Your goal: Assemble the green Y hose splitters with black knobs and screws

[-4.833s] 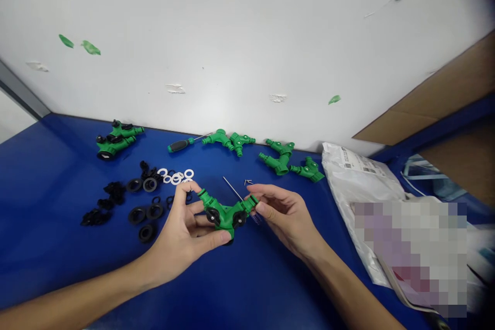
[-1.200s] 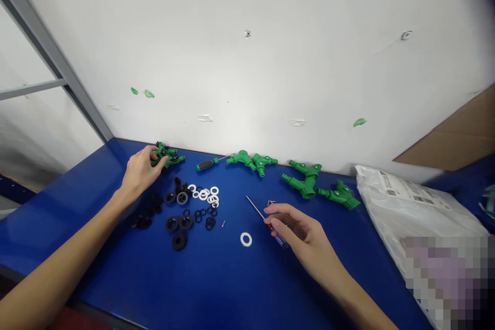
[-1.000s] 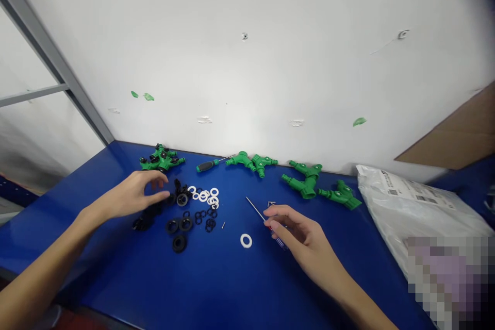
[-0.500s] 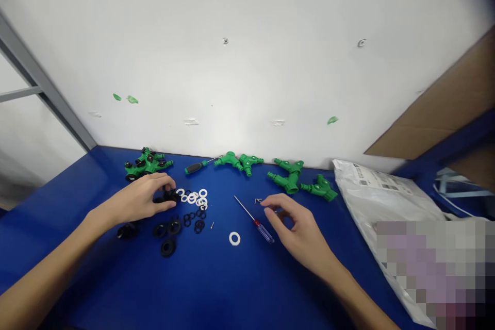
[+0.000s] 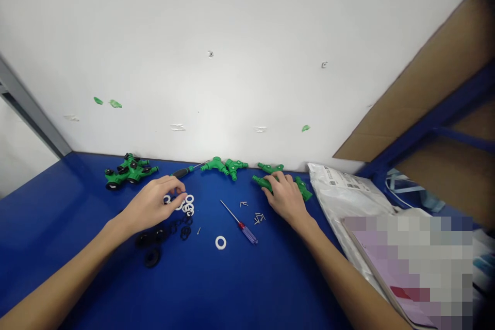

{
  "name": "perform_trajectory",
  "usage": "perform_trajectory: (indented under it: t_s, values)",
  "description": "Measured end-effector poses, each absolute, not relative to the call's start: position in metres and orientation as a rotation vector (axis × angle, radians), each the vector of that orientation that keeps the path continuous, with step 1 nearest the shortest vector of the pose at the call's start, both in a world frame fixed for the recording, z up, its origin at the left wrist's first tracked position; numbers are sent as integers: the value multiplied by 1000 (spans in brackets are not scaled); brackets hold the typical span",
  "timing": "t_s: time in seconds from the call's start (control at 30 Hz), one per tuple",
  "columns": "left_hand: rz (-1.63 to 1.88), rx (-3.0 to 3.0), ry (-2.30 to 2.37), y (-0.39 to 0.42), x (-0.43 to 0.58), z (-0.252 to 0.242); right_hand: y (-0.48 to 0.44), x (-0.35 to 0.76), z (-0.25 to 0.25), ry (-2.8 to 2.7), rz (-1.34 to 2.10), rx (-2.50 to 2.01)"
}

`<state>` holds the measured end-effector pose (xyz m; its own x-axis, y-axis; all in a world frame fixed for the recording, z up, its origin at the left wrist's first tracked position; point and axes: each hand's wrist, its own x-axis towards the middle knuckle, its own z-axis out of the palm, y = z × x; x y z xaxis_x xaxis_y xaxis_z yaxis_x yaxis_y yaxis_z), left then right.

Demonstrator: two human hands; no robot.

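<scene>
My left hand (image 5: 152,205) is curled over a scatter of white rings (image 5: 187,206) and black rings (image 5: 178,227) on the blue table (image 5: 58,227). Its thumb and fingers are pinched together among the rings, and what they hold is hidden. My right hand (image 5: 285,197) reaches to the back of the table. Its fingers are closed over a green Y-shaped connector (image 5: 262,182) by the wall. A second green piece (image 5: 305,193) shows just right of that hand.
A pile of green connectors with black knobs (image 5: 129,171) lies back left. A dark-handled screwdriver (image 5: 181,171) and two joined green connectors (image 5: 225,166) lie by the wall. A small red-handled screwdriver (image 5: 240,220), screws (image 5: 259,217), a lone white ring (image 5: 220,242) and a plastic bag (image 5: 348,196) lie nearby.
My right hand moved from beside the small screwdriver back to the green connector and closed on it. My left hand shifted from the black parts onto the white rings. The view swung right.
</scene>
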<state>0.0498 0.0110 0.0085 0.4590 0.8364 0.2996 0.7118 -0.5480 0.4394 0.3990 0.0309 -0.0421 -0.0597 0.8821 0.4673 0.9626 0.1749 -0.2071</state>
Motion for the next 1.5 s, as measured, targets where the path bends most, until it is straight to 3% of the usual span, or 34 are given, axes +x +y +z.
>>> perform_trajectory:
  t_s: [0.3, 0.43, 0.57, 0.73, 0.93, 1.2, 1.5]
  values:
    - [1009, 2271, 1350, -1, 53, -6, 11, 394, -12, -1749, -110, -1513]
    - [1047, 2144, 1297, -8, 64, -9, -5, 369, -12, -1506, 550, -1246]
    - [1043, 1595, 999, -23, 83, -15, -26, 333, -17, -1220, 1213, -992]
    - [920, 1185, 673, -45, 106, -24, -47, 302, -22, -1215, 1529, -893]
    - [934, 963, 752, -53, 111, -24, -49, 304, -26, -1457, 1341, -1017]
    - [849, 529, 700, -48, 106, -24, -27, 357, -27, -1878, 385, -1512]
    - [812, 461, 659, -46, 101, -23, -14, 380, -28, -2098, 314, -1608]
